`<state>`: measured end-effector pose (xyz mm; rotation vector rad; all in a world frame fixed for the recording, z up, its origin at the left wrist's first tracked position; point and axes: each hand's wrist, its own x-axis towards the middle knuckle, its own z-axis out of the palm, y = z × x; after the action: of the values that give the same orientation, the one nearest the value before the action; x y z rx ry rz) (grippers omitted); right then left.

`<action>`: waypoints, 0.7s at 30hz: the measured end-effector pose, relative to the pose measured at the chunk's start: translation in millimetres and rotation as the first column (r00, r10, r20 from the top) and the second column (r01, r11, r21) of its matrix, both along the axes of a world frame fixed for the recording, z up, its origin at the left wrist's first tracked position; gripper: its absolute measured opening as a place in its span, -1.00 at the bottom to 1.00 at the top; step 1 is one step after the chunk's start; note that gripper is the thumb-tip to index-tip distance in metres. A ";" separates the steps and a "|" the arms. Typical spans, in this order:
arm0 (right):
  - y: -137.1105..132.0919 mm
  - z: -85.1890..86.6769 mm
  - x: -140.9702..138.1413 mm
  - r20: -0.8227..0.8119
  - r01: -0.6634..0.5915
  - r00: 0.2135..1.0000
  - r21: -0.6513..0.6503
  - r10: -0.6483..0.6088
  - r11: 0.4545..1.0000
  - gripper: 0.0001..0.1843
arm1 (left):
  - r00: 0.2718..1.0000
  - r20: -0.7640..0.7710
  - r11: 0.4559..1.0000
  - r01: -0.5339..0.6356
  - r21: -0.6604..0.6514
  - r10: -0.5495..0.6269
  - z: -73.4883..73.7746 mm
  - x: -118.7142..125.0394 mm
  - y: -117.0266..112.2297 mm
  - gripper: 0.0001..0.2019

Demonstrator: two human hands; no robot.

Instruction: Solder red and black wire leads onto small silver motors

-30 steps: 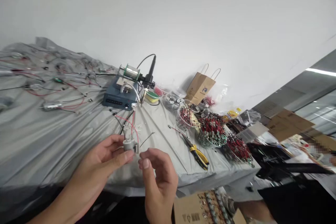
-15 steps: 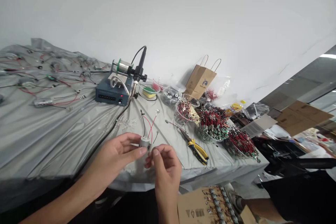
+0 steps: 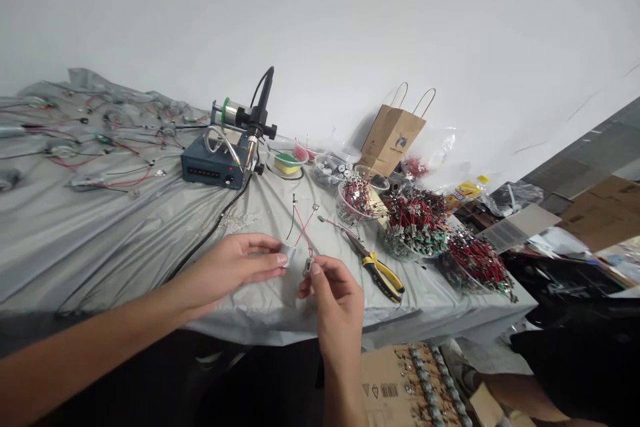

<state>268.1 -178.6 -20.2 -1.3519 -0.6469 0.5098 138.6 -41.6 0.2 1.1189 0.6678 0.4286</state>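
Over the grey-sheeted table (image 3: 115, 260), beside a soldering station (image 3: 213, 170) and yellow-handled pliers (image 3: 383, 278), you work between your hands on a small silver motor (image 3: 287, 255) with red and black wires (image 3: 303, 227) running away from you. Your left hand (image 3: 230, 265) has its fingers together, tips at the motor, grip unclear; your right hand (image 3: 335, 300) pinches a small metal piece (image 3: 309, 267).

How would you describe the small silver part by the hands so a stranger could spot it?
From the blue soldering station, look toward the person's left hand and right hand. The small silver cylinder sits at the left fingertips, with thin red wires above it, unlike the crowded bundles in the bowls.
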 end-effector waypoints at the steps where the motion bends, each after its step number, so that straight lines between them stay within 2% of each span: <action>1: -0.1 -1.8 2.9 0.004 0.008 1.000 -0.007 -0.008 1.000 -0.62 | 1.000 -0.018 1.000 0.017 0.018 -0.016 0.8 1.1 4.1 -0.45; 6: 0.4 -4.2 7.9 0.003 -0.017 1.000 -0.062 0.017 0.998 -0.64 | 0.992 -0.115 0.981 0.081 0.176 -0.061 -2.5 9.3 20.2 -0.35; 10: -1.6 1.1 11.1 0.038 -0.047 0.998 -0.150 0.053 0.988 -0.69 | 0.977 -0.197 0.913 0.149 0.379 -0.078 -7.1 12.7 25.4 -0.48; 13: -3.2 1.5 14.3 0.104 -0.037 0.993 -0.208 0.060 0.978 -0.74 | 0.969 -0.247 0.815 0.152 0.560 -0.011 -7.4 11.1 22.1 -0.63; 16: -3.2 -1.7 15.0 0.179 -0.008 0.983 -0.228 0.050 0.974 -0.77 | 0.959 -0.269 0.683 0.139 0.717 0.088 -4.0 7.8 14.8 -0.76; 18: -1.9 -3.6 14.5 0.206 -0.002 0.977 -0.228 0.050 0.974 -0.77 | 0.950 -0.278 0.606 0.140 0.783 0.140 0.3 4.8 10.7 -0.78; 21: 1.6 -3.1 14.2 0.201 -0.007 0.978 -0.215 0.051 0.977 -0.76 | 0.940 -0.254 0.454 0.128 0.882 0.228 8.6 -1.4 6.4 -0.79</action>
<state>282.3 -177.0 -23.3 -1.6144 -0.7999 0.4764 137.2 -35.2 8.8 2.2618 0.7943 0.6870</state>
